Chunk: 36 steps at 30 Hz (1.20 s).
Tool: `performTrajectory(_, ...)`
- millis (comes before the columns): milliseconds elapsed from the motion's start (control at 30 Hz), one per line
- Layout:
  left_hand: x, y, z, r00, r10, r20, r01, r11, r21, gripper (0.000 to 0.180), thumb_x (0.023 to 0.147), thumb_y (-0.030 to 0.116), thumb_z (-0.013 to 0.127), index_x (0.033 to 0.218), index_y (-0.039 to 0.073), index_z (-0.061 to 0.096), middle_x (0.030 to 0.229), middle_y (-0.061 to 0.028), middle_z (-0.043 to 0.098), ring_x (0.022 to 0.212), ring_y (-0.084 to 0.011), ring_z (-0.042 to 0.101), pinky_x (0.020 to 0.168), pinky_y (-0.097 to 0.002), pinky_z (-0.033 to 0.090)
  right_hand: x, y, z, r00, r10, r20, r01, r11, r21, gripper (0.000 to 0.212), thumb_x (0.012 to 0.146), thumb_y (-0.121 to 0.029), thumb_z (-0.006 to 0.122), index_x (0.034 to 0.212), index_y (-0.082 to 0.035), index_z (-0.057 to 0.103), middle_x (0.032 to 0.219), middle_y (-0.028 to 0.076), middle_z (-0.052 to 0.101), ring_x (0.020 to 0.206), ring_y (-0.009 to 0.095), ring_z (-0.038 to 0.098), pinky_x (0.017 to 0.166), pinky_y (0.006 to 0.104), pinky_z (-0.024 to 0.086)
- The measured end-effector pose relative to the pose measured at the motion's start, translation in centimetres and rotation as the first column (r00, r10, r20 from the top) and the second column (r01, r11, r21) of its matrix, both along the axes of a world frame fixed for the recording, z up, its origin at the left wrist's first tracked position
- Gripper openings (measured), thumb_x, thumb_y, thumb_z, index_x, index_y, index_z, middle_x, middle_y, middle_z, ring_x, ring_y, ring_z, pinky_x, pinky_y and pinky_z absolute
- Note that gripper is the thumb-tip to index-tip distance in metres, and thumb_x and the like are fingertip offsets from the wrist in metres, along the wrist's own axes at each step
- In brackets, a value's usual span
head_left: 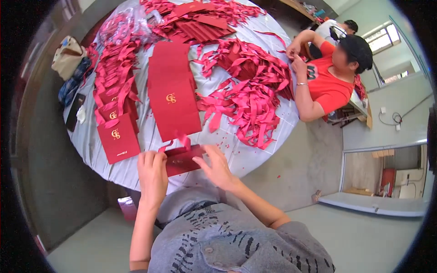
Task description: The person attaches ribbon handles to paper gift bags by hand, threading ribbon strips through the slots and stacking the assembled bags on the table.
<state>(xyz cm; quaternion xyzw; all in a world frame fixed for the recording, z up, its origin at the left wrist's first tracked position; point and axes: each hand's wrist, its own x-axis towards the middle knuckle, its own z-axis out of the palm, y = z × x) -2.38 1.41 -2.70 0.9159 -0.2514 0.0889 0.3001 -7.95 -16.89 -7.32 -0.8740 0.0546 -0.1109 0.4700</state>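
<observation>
A dark red paper gift bag [182,165] with pink ribbon [184,141] at its top edge is held at the table's near edge, in front of my body. My left hand [153,175] is closed on its left upper corner, fingers bent over the edge. At the right end of the bag is my right hand [219,169], thumb and fingers apart, with the thumb over the bag's face. Just beyond lies a tall stack of flat red bags [175,98] with a gold emblem. To its left, an overlapping row of red bags [119,139] has ribbons attached.
Pink ribbons [257,109] lie heaped on the right of the white-covered round table [98,166]. More red pieces and a clear plastic bag [132,22] are at the back. A phone [75,111] lies left. A co-worker in a red shirt [325,82] sits at the right edge.
</observation>
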Motion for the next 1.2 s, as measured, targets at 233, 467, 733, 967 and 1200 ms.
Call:
performTrajectory(233, -2.0, 0.1, 0.4, 0.992, -0.119, 0.048, 0.110, 0.979, 0.173, 0.020, 0.072, 0.002, 0.057, 0.092, 0.004, 0.056, 0.089, -0.0073, 0.057, 0.091, -0.0263, 0.048, 0.084, -0.0394, 0.033, -0.1, 0.2, 4.0, 0.921, 0.182, 0.345, -0.120, 0.974, -0.194, 0.033, 0.069, -0.008, 0.071, 0.099, -0.007, 0.058, 0.099, 0.008, 0.055, 0.090, 0.026, 0.051, 0.079, 0.0369, 0.040)
performTrajectory(467, -2.1, 0.8, 1.2, 0.991, -0.135, 0.016, 0.130, 0.977, 0.168, 0.023, 0.068, 0.004, 0.059, 0.091, 0.007, 0.061, 0.082, -0.0029, 0.059, 0.084, -0.0225, 0.047, 0.080, -0.0362, 0.032, 0.9, 0.3, 3.1, 0.923, 0.259, 0.284, -0.216, 0.961, -0.175, 0.014, 0.074, -0.009, 0.067, 0.086, -0.006, 0.061, 0.086, 0.006, 0.057, 0.082, 0.024, 0.052, 0.073, 0.0344, 0.040)
performTrajectory(733, -2.2, 1.6, 1.0, 0.981, -0.195, 0.007, 0.190, 0.961, 0.200, 0.021, 0.068, 0.004, 0.060, 0.089, 0.008, 0.061, 0.080, -0.0033, 0.060, 0.079, -0.0223, 0.047, 0.076, -0.0355, 0.032, 4.3, -2.4, 0.1, 0.991, -0.108, -0.082, 0.130, 0.931, 0.340, 0.011, 0.082, -0.010, 0.059, 0.083, 0.001, 0.055, 0.077, 0.014, 0.055, 0.067, 0.029, 0.055, 0.061, 0.0345, 0.044)
performTrajectory(967, -2.0, 1.7, 0.5, 0.991, -0.132, 0.005, 0.131, 0.987, 0.094, 0.017, 0.070, 0.006, 0.064, 0.086, 0.007, 0.060, 0.074, -0.0040, 0.059, 0.077, -0.0222, 0.046, 0.074, -0.0354, 0.032, 5.9, -8.0, -6.6, 0.997, -0.006, -0.072, -0.030, 0.873, -0.487, 0.029, 0.071, -0.003, 0.056, 0.100, -0.008, 0.053, 0.092, 0.014, 0.049, 0.089, 0.035, 0.054, 0.069, 0.0439, 0.046)
performTrajectory(1200, -1.3, 1.8, 1.2, 0.993, -0.115, 0.033, 0.108, 0.982, 0.157, 0.014, 0.071, 0.009, 0.064, 0.085, 0.010, 0.061, 0.071, -0.0012, 0.059, 0.072, -0.0203, 0.045, 0.071, -0.0339, 0.031, 3.9, -8.4, -5.6, 1.000, 0.030, 0.006, -0.029, 0.998, -0.061, 0.015, 0.074, -0.005, 0.064, 0.086, -0.003, 0.056, 0.082, 0.009, 0.049, 0.075, 0.024, 0.055, 0.066, 0.0346, 0.044)
